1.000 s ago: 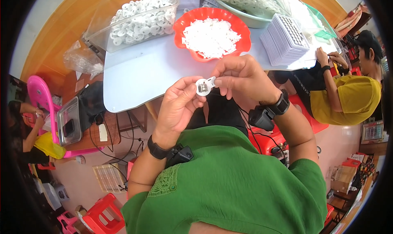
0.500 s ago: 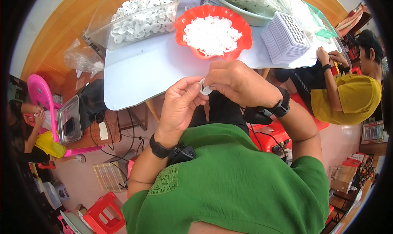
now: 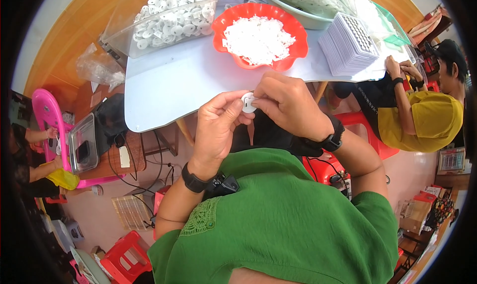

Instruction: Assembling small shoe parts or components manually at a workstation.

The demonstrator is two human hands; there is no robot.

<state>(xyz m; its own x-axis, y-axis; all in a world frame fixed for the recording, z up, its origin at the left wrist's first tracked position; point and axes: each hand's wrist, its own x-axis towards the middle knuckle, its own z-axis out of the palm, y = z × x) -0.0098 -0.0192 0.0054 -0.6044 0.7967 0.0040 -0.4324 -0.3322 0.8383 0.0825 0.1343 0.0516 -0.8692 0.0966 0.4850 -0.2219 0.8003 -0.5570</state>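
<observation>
- Pink chair (image 3: 45, 105) at the left, beside a brown side bench (image 3: 112, 160)
- Clear tray (image 3: 90, 130) on that side bench, a dark flat object (image 3: 83, 151) inside
- Black bundle (image 3: 112, 116) just beside the tray
- Crumpled clear plastic bag (image 3: 99, 69) farther up
- Red stool (image 3: 117, 249) at lower left, on the pinkish floor (image 3: 102, 217)
- Co-worker (image 3: 430, 120) at the right, in yellow top and dark cap
- Cardboard box (image 3: 414, 220) below
</observation>
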